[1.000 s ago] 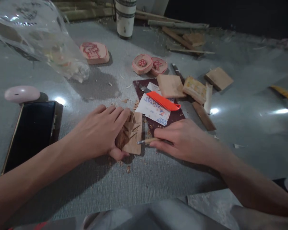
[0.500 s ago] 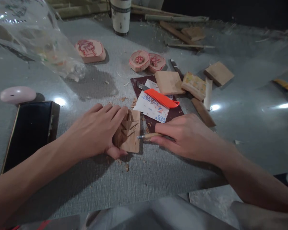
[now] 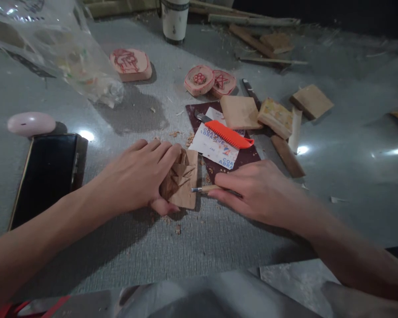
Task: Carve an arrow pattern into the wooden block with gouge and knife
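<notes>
Unmoved, left grip [image 3: 135, 176] around block [image 3: 185, 187], right grip [image 3: 252, 191] around chisel [image 3: 202, 189]; scraps [image 3: 97, 88] in bag [image 3: 49, 39]

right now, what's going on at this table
A person's left hand clamps a small wooden block with cut lines against the grey table. The right hand holds a thin carving tool, its metal tip at the block's right edge. Wood chips lie around; sandpaper with an orange tool sits just behind, a phone to the left.
</notes>
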The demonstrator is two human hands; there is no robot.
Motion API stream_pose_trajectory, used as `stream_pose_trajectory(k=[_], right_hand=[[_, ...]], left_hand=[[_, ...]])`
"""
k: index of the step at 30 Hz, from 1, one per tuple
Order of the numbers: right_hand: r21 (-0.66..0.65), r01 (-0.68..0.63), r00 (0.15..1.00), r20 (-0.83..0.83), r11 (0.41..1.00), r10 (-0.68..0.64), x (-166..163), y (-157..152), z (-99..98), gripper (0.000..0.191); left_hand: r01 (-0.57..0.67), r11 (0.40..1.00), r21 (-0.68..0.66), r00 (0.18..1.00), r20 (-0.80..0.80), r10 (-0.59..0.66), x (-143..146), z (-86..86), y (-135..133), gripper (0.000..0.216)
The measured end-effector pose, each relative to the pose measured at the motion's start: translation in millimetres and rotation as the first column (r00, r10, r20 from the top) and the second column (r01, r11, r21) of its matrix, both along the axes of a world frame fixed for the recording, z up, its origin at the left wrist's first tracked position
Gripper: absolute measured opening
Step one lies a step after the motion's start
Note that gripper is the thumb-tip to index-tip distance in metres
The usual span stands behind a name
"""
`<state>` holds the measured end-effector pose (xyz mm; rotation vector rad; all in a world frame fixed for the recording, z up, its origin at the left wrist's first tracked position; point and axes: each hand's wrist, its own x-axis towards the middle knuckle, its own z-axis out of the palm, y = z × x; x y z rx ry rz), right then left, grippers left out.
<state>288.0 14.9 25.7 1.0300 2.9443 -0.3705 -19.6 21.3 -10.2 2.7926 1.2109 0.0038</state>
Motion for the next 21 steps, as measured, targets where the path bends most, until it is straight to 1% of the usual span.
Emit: stream_pose_trajectory(k=[6, 9, 14, 17, 21], right_hand=[[0.034, -0.018, 0.999, -0.033, 0.999, 0.020, -0.5, 1.1, -6.0, 0.057], [0.046, -0.023, 0.999, -0.044, 0.999, 0.025, -0.3, 0.9, -6.7, 0.058], [0.088, 0.016, 1.000, -0.027, 0.996, -0.014, -3.5, -4.1, -5.4, 0.058], [0.118, 0.037, 0.999, -0.026, 0.992, -0.034, -5.7, -6.9, -5.3, 0.057], [0.096, 0.063, 0.998, -0.007, 0.993, -0.063, -6.2, -6.3, -6.5, 0.056]], left_hand=[[-0.008, 1.000, 0.009, 1.000, 0.007, 0.008, -0.8, -2.2, -0.5, 0.112], [0.000, 1.000, 0.016, 1.000, 0.022, 0.000, -2.2, -3.4, -0.4, 0.112], [-0.015, 0.999, 0.039, 1.000, 0.014, 0.015, -2.8, -3.9, -0.1, 0.117], [-0.042, 0.998, 0.050, 0.999, 0.024, 0.041, -2.1, -4.1, -0.7, 0.112], [-0.054, 0.997, 0.061, 0.998, 0.038, 0.052, -2.6, -6.0, -1.1, 0.109]])
